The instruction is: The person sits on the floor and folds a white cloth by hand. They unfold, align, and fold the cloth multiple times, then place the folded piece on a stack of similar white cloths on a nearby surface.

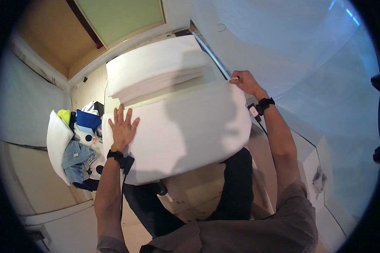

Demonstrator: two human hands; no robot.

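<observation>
A white cloth point(190, 132) covers the near part of the table before me and hangs over its front edge. My left hand point(123, 128) rests palm down on the cloth's left side, fingers spread. At the far right corner my right hand point(245, 83) pinches the cloth's edge between thumb and fingers. Behind it lies a thick folded stack of white cloth point(155, 63), its layered edges facing me. A strip of pale tabletop point(112, 104) shows between the stack and my left hand.
Left of the table sits a heap of clothes, with a denim garment point(77, 159), a blue folded cloth point(88, 118) and a white cushion-like piece point(57, 145). A metal tube point(213, 55) runs along the far right side. White sheeting point(319, 79) hangs at right. My legs are under the front edge.
</observation>
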